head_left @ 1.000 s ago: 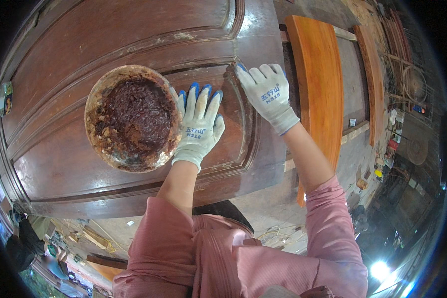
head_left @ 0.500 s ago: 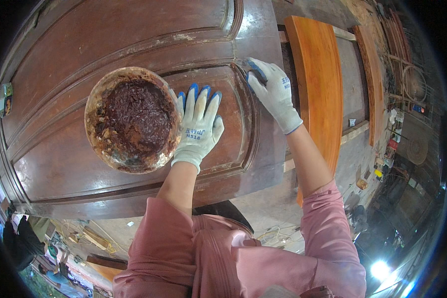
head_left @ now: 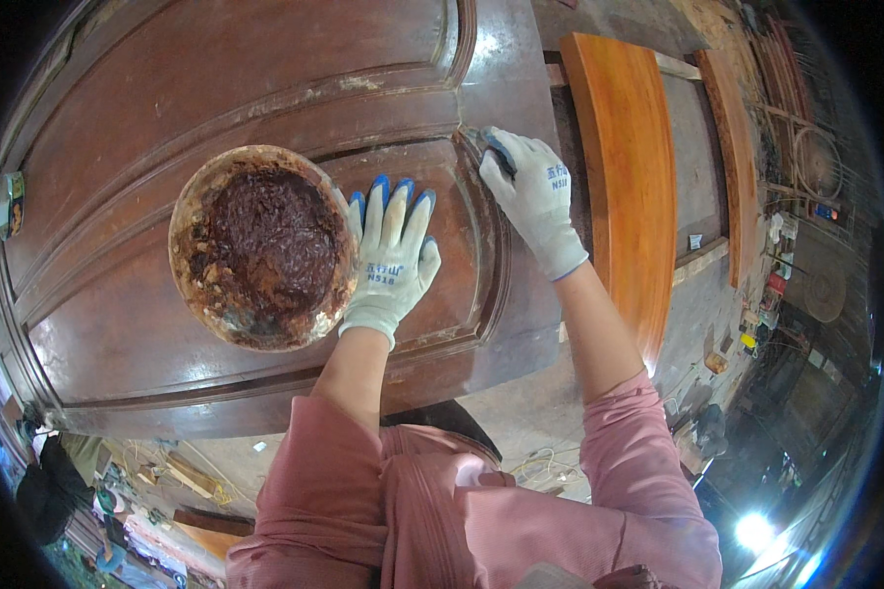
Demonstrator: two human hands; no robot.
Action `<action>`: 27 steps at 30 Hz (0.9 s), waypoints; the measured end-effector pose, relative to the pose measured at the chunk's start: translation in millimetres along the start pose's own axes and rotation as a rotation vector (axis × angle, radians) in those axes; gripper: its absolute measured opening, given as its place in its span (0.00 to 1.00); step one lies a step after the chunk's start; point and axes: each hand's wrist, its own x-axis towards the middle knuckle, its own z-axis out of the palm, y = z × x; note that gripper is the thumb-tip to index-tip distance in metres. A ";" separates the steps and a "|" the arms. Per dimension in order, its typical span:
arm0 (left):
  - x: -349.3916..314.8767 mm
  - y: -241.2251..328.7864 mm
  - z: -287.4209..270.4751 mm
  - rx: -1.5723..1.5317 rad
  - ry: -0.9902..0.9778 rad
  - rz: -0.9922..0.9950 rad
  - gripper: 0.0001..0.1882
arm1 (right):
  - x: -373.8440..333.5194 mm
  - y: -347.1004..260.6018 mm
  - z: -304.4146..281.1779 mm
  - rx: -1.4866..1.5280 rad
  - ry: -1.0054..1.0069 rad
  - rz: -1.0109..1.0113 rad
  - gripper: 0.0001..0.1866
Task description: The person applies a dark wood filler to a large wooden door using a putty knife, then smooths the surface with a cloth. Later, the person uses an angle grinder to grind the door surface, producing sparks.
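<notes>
A large brown wooden door panel (head_left: 216, 363) with carved mouldings lies flat in front of me. My left hand (head_left: 391, 245), in a white glove with blue fingertips, rests flat on its inset section, fingers stretched out and holding nothing. Beside it, to the left, stands a round, crusted bowl (head_left: 198, 280) of dark reddish-brown, thick-looking stuff (head_left: 270, 240). My right hand (head_left: 533, 191), gloved alike, is closed at the far right corner of the inset's moulding. Its fingers and thumb pinch something dark and small whose kind I cannot make out.
An orange-brown wooden board (head_left: 624, 177) lies right of the door panel, with another narrow board (head_left: 732, 167) beyond. A small green box (head_left: 10, 204) sits at the panel's far left. Yellow cord (head_left: 540, 466) and wood offcuts (head_left: 194, 476) lie on the floor nearby.
My right hand has shifted slightly nearer to me and left along the moulding corner. The left hand stays flat on the panel. The bowl appears slightly lower in view.
</notes>
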 end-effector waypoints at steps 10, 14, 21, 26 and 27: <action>0.1 -0.1 1.1 -0.010 0.000 -0.003 0.30 | -12.8 -11.3 -6.4 0.131 0.071 0.058 0.15; 0.9 0.2 -0.7 -0.020 0.001 -0.015 0.30 | -25.3 -30.7 -9.1 0.342 0.101 0.187 0.17; 1.0 1.7 4.4 -0.042 0.017 -0.007 0.30 | -96.1 -20.8 -8.0 0.524 0.340 0.683 0.18; 1.5 1.4 -1.0 -0.052 0.005 -0.003 0.31 | -187.0 -17.6 2.4 0.136 0.403 0.626 0.20; 0.8 -0.6 -2.3 -0.048 0.004 -0.008 0.31 | -197.4 -19.5 8.3 0.088 0.381 0.589 0.20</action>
